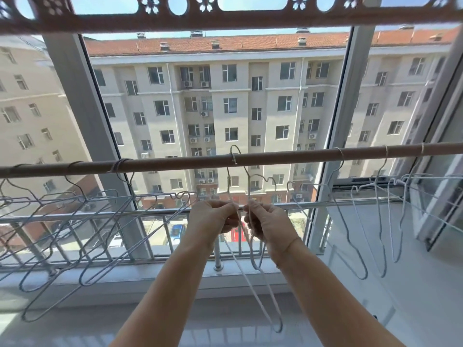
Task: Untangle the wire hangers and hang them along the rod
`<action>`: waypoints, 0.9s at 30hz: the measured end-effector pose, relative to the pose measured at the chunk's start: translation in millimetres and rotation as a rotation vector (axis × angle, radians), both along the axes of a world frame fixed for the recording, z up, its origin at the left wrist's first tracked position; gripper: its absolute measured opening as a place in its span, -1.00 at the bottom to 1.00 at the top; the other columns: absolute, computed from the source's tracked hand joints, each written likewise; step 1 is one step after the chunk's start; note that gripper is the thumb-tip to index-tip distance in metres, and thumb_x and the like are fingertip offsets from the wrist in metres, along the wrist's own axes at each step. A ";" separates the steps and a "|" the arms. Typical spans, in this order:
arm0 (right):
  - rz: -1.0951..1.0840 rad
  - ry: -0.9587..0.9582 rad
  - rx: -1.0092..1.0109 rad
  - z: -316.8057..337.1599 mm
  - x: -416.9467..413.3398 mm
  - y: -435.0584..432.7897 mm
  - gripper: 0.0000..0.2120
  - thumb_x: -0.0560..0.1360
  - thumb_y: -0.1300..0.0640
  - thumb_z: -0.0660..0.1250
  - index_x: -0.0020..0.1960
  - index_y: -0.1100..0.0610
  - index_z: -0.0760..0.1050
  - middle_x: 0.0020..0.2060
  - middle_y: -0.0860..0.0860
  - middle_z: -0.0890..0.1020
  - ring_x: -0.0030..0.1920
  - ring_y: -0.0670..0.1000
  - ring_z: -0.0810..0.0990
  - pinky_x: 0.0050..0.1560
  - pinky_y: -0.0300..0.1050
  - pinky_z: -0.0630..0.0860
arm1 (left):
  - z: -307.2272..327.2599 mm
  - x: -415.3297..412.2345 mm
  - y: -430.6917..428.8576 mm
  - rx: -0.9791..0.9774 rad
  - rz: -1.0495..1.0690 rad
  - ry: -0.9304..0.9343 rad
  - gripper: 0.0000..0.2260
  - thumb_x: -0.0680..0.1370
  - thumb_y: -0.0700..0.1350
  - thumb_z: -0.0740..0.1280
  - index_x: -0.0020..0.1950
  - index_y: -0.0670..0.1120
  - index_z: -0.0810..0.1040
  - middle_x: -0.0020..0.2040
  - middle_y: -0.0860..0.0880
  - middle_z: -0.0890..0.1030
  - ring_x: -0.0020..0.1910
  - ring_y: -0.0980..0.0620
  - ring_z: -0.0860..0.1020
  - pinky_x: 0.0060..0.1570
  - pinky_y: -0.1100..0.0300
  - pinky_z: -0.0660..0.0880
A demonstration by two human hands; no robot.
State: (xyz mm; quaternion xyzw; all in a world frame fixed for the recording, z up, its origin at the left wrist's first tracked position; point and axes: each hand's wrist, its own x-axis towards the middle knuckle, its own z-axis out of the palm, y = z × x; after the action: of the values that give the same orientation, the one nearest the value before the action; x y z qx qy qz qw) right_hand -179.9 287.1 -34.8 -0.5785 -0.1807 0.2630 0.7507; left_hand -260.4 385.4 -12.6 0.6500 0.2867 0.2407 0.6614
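A brown rod [275, 156] runs across the window. Several white wire hangers [82, 221] hang from it on the left, and several more hangers [360, 221] hang on the right. In the middle a tangled pair of hangers [253, 284] hooks over the rod near its centre and dangles down. My left hand [213, 219] and my right hand [265, 221] are side by side just below the rod, each pinching the wire of this tangled pair near its neck. The twisted necks are partly hidden by my fingers.
A grey metal railing [100, 216] and the white window sill [150, 274] lie behind the hangers. An open window sash [441, 209] juts in at the right. A carved brown bar [225, 18] crosses overhead. Apartment buildings show outside.
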 end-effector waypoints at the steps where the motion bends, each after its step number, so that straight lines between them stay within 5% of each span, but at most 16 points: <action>1: -0.021 -0.009 0.004 2.5 2.9 1.5 -0.77 0.55 0.15 0.22 -0.24 0.18 0.52 -0.48 0.02 0.51 -0.46 -0.06 0.40 -0.38 -0.21 0.32 | 0.4 -1.7 0.6 -0.007 0.004 -0.007 -0.92 0.47 -0.26 0.39 -0.23 -0.19 0.62 -0.40 -0.10 0.62 -0.53 0.09 0.58 -0.48 0.31 0.51; 9: -0.035 -0.030 0.079 4.5 18.7 7.4 -0.76 0.57 0.18 0.19 -0.25 0.20 0.47 -0.59 -0.04 0.40 -0.64 -0.16 0.28 -0.65 -0.34 0.20 | 4.8 -9.5 11.7 -0.037 0.081 -0.051 -0.90 0.50 -0.26 0.35 -0.03 -0.27 0.61 -0.30 -0.18 0.60 -0.49 0.03 0.60 -0.47 0.28 0.53; 27: 0.111 0.123 0.282 16.9 17.9 34.5 -0.76 0.56 0.15 0.20 -0.24 0.19 0.48 -0.61 -0.06 0.41 -0.62 -0.15 0.26 -0.63 -0.37 0.22 | 2.3 -5.3 17.6 -0.014 0.092 -0.002 -0.93 0.50 -0.26 0.36 -0.07 -0.24 0.62 -0.29 -0.18 0.60 -0.47 0.00 0.60 -0.42 0.22 0.59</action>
State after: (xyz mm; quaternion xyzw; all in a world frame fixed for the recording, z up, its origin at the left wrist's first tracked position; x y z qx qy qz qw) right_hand -162.0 321.6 -17.9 -0.4391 -0.2010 0.3109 0.8186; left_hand -265.7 403.0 -10.3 0.6312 0.3171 0.2695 0.6546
